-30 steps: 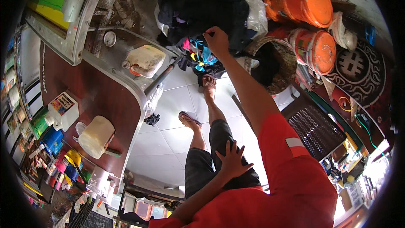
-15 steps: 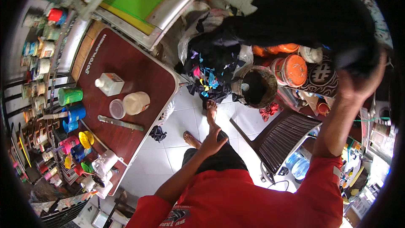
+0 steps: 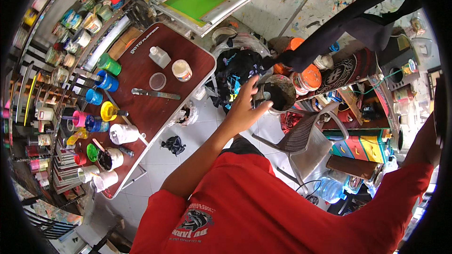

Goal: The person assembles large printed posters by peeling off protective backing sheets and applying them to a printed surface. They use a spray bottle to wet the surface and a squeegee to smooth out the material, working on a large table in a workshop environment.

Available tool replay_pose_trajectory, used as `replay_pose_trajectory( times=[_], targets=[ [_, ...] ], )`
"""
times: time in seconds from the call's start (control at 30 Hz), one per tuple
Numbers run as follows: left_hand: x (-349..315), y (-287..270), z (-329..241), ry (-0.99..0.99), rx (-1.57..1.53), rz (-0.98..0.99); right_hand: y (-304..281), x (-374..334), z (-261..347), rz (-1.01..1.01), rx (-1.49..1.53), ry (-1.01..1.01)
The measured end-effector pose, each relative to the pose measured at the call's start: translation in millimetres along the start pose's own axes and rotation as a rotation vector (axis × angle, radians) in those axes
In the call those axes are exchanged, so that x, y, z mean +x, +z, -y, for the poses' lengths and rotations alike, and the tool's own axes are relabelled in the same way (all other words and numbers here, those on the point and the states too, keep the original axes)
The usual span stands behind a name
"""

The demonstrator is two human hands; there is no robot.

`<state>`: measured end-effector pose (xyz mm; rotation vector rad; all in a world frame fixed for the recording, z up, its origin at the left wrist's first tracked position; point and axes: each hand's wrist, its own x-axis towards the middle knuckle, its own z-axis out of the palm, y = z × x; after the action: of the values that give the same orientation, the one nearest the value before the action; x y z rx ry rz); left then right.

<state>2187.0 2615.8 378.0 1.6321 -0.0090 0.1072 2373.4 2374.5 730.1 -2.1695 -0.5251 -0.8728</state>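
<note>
Since a moment ago the left hand has left the knee and now reaches, fingers loosely spread and empty, toward the dark garment lifted across the upper right, whose holding right hand is out of view.

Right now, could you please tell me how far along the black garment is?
Done: the black garment is up in the air, clear of the heap of dark clothes. In hand: the left hand is open over that heap, holding nothing; the right arm is raised, its hand lost at the rim. Left: the garment lies on nothing yet, and the palette knife on the brown table lies untouched.
</note>
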Motion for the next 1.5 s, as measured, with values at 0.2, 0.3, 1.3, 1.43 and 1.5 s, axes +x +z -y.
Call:
replay_pose_trajectory(
  times=[0.2,0.3,1.3,1.43,1.5],
  targets=[
    [-26,83,-44,0.408,0.246,-0.016,-80,-27,3,0.051,-0.316,-0.010],
    [-49,105,-44,0.096,-0.137,0.278,-110,-39,-1,0.082,-0.438,-0.030],
    [-659,252,-40,0.429,-0.820,-1.615,-48,-726,203,2.415,1.616,1.060],
    [-763,328,-45,0.415,-1.115,-1.604,-135,-815,256,2.719,1.523,0.982],
    [-839,364,-41,0.862,-1.350,-1.336,-221,-866,291,3.062,1.489,0.961]
  ],
)
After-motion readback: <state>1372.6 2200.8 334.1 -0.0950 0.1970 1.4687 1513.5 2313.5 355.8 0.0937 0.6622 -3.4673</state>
